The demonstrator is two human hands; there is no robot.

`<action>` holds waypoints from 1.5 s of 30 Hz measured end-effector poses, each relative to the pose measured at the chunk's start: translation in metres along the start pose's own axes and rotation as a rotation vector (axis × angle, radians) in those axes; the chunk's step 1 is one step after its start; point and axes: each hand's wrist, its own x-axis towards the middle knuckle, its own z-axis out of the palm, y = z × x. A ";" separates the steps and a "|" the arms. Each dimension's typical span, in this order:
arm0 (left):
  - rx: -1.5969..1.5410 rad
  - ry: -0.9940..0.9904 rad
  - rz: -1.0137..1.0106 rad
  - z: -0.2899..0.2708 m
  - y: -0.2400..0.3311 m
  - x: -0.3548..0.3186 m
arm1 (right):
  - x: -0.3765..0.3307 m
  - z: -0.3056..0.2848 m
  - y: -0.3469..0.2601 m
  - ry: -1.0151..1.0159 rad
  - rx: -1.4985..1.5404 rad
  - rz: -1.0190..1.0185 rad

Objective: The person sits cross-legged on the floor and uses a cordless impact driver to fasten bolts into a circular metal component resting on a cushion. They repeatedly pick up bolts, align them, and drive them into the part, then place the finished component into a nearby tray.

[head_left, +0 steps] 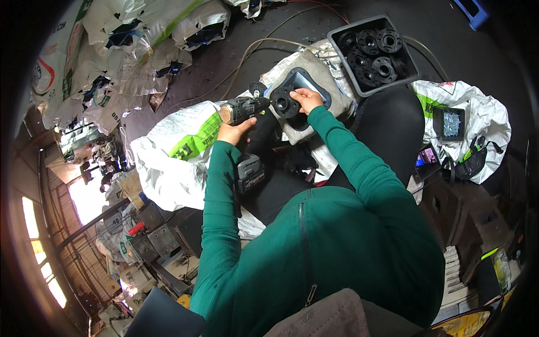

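Observation:
My left hand (236,131) is closed round the grip of a cordless drill (240,110), whose battery (250,174) hangs below near my thigh. The drill lies level, its tip pointing right at a round black flange (284,103) with holes in its rim. Pinched at its right edge, the flange is held by my right hand (309,100). Whether the drill tip touches it I cannot tell. Behind the flange, a black square frame with an opening (318,84) rests on a grey padded bundle (337,78) between my knees.
A grey bin (387,86) holding several black flanges stands beyond my right knee. Right of me, a small tray of screws (452,122), a phone (426,157) and a black-and-green item (473,160) lie near a white sack (487,112). Another white sack (168,163) sits left; hoses cross the floor.

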 end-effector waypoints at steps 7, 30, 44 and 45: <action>-0.037 -0.014 -0.009 0.003 0.002 0.002 | -0.001 -0.002 0.001 0.024 0.012 -0.019; 0.514 -0.013 0.083 0.018 0.008 0.030 | 0.028 -0.023 0.010 0.128 -0.464 -0.240; 0.010 0.093 0.307 0.028 -0.009 -0.011 | 0.019 -0.023 -0.008 0.120 -0.633 -0.331; -0.070 0.073 0.224 0.027 -0.008 -0.024 | 0.018 -0.023 -0.009 0.131 -0.687 -0.310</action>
